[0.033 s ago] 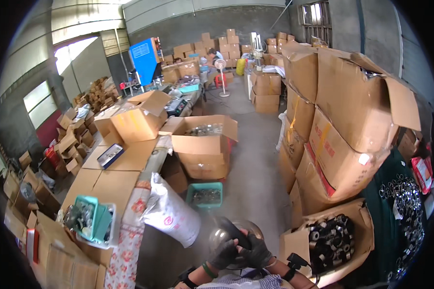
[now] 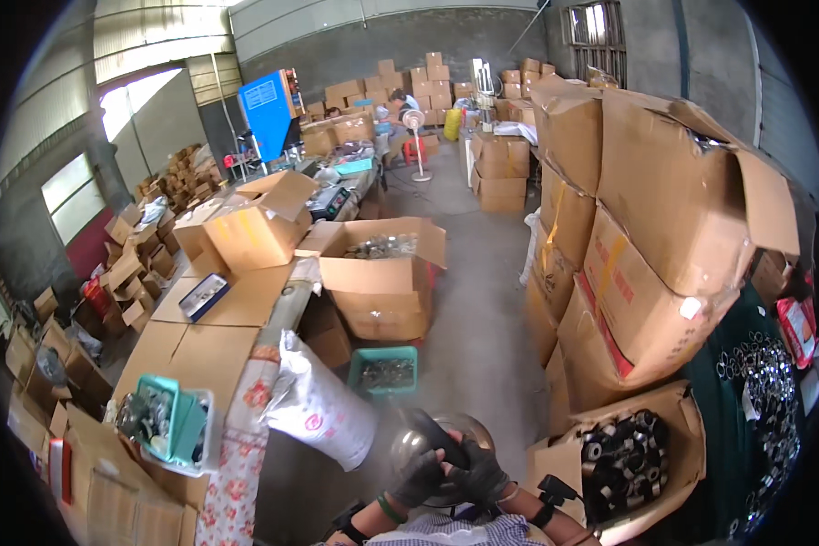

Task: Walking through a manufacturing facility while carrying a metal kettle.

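Low in the middle of the view, my two hands are close together in dark gloves with bare fingertips. My left hand is closed against a black elongated piece, whose exact kind I cannot make out. From the other side, my right hand closes on the same piece, its thumb near the left fingertips. Just behind and partly under the hands is a shiny round metal dish-like thing. The gloves hide much of it, and I cannot tell whether the black piece is joined to it.
A carton of black ring-shaped parts stands at my right, below stacked cartons. Left lie a white sack, a green crate and a table with a flowered cloth. Farther off are a fan and a seated person.
The view has shifted very slightly. Both hands keep their grip on the black piece.
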{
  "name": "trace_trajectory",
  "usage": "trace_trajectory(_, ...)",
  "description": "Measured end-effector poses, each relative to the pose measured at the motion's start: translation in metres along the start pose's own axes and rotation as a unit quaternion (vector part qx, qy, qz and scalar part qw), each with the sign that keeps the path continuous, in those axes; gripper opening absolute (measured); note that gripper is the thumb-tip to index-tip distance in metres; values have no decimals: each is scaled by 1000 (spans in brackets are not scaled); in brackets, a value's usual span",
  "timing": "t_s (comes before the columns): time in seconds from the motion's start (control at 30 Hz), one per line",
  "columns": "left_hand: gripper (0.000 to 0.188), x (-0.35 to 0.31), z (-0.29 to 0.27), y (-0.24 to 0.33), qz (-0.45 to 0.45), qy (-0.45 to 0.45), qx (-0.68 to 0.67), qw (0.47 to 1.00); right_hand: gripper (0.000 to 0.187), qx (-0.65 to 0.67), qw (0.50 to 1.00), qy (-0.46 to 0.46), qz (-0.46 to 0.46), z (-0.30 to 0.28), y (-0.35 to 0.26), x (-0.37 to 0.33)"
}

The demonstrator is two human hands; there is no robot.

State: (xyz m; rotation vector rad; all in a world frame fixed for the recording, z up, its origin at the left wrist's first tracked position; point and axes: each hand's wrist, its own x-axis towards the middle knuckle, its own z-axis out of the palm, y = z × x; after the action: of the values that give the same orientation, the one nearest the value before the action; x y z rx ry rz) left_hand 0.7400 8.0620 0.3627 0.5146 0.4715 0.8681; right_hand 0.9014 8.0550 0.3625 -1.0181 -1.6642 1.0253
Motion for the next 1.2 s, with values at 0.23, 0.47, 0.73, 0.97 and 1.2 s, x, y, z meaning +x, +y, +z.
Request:
trace_trajectory(0.23, 37, 221, -14, 109, 91, 25, 127, 987, 56, -35, 998, 18, -47, -87, 85, 214)
trace_trajectory(0.47, 39, 434, -58, 209, 20, -13, 53, 998, 56, -80, 994, 50, -55, -160, 153, 413)
trace_trajectory(0.73, 41, 674, -57, 331, -7, -65, 97, 993, 57, -19, 994, 93, 49, -261, 213, 639)
trace_trajectory(0.97, 51, 881, -88, 392, -7, -116, 68, 991, 58, -81, 988, 76, 109, -359, 324, 804)
trace_trajectory(1.2, 52, 1082, -121, 449, 6, -67, 6, 998, 53, -67, 997, 13, 19, -464, 411, 990)
